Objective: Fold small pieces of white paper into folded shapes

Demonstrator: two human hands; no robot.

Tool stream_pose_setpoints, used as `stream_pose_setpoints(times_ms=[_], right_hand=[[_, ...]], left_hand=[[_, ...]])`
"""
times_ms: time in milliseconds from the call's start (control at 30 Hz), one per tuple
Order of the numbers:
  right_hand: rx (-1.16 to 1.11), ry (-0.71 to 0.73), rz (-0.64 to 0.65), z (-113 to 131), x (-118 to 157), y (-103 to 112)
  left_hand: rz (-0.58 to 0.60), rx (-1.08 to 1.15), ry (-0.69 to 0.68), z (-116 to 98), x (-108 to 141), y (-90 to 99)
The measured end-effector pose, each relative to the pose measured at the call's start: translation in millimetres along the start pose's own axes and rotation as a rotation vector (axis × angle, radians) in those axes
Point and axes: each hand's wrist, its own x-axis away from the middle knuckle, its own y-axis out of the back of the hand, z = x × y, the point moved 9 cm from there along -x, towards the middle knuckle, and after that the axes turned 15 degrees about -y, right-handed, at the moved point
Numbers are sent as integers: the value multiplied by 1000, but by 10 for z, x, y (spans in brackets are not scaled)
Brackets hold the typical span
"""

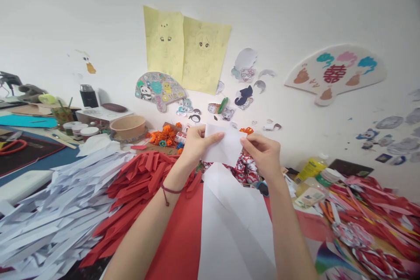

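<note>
The small white sheet (pixel 225 148) is located at the centre of the frame, raised above the stacked paper and held between the two hands. Its broad face is turned toward the camera; the upper edge runs left to right and dips slightly at the right end, and both side edges slant, their upper ends leaning right. Its two visible dimensions are similar, so a long axis cannot be determined. The left hand (pixel 198 142) grips the left part, thumb lying flat across the face and pointing right; its other fingers are largely hidden behind the sheet. The right hand (pixel 264 151) pinches the right edge near its upper corner between thumb and index finger. Directly below, large white paper (pixel 236 232) extends from the bottom edge of the frame up toward the hands, its long axis near vertical, resting over red paper (pixel 183 236). Folded red strips (pixel 144 175) are piled left of centre, and folded white strips (pixel 65 210) fill the lower left, most of their long axes running sideways with a slight tilt. Orange flower-like pieces (pixel 167 135) lie beyond the red strips.
</note>
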Motion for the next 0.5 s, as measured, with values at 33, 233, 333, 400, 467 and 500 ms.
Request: stream_pose_setpoints(times_ms=[33, 233, 333, 400, 467, 500], right_hand=[[2, -7, 0, -9, -4, -2], [2, -27, 7, -38, -11, 17], [1, -37, 16, -47, -16, 23], [0, -35, 18, -41, -16, 26], [-9, -35, 18, -35, -13, 30], [-12, -35, 20, -34, -12, 30]], left_hand=[[-2, 1, 2, 5, 1, -1], [9, -8, 0, -18, 6, -21], [22, -16, 2, -32, 7, -31], [28, -14, 5, -34, 7, -37], [32, -10, 10, -29, 8, -41], [32, -9, 11, -26, 8, -42]])
